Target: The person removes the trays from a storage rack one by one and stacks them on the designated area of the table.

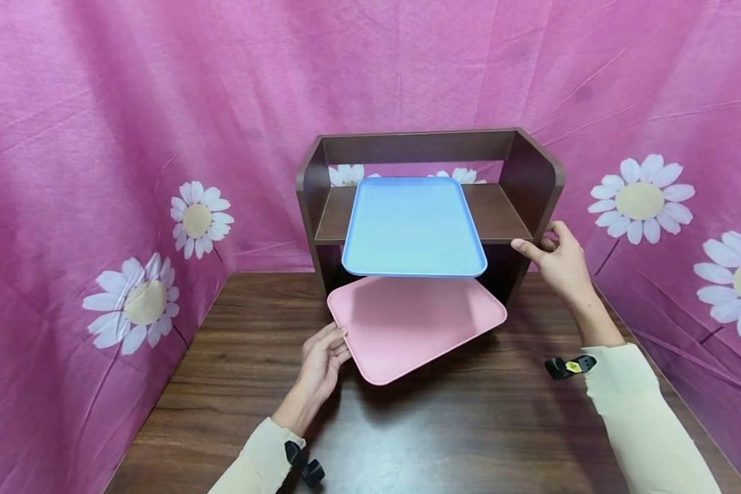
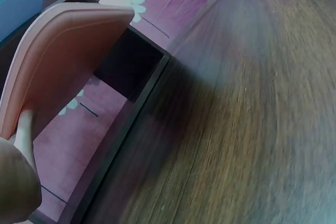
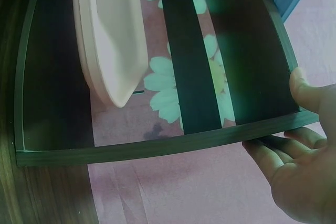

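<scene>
A pink tray [image 1: 416, 326] is held up at an angle by my left hand [image 1: 323, 361], which pinches its left edge with the fingers beneath. The tray's far side overlaps the lower opening of a dark brown two-tier shelf [image 1: 534, 178], and its underside [image 2: 68, 56] shows in the left wrist view. On the shelf's upper board lies a blue tray [image 1: 415, 226], its near end jutting out over the pink one. My right hand [image 1: 560, 264] grips the shelf's right side panel, thumb [image 3: 300, 90] on the front and fingers round the outer face.
The shelf stands at the back of a brown wood-grain table [image 1: 469, 425]. Behind and beside it hangs a pink cloth [image 1: 407, 68] with large white daisies. Small black devices [image 1: 305, 466] are strapped at both wrists.
</scene>
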`<state>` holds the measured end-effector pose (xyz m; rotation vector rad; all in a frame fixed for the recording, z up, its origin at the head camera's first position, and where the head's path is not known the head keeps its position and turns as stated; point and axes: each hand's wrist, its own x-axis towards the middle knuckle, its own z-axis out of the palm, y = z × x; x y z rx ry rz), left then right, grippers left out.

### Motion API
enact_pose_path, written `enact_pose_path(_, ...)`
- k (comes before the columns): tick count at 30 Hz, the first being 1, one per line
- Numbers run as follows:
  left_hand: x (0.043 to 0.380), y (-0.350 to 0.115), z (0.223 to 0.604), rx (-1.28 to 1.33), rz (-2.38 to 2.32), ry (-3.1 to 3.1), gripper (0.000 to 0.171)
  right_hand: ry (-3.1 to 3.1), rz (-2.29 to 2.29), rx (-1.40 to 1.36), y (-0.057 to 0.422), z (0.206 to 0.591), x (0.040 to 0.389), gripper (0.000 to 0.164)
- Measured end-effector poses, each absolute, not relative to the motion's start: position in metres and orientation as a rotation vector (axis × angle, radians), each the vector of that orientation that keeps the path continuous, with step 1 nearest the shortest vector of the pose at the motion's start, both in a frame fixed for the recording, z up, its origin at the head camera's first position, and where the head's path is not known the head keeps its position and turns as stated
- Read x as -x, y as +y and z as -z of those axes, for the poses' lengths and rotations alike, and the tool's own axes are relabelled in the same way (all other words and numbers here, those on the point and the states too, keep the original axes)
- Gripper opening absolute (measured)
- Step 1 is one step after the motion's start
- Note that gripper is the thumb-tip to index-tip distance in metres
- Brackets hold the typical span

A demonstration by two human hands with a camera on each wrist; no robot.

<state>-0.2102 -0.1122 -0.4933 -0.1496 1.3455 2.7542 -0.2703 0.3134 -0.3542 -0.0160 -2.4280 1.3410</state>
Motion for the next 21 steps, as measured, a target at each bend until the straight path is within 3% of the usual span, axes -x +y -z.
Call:
enact_pose_path(11, 0.217, -0.125, 0.488, 0.151, -2.693, 1.336, 0.02, -2.427, -1.297, 0.037, 0.312, 0.353, 0.271, 0.05)
enact_pose_path(21, 0.219, -0.137, 0.487, 0.109, -2.636, 1.357, 0.022, -2.446, -1.283, 0.027, 0.313, 0.352, 0.27, 0.048)
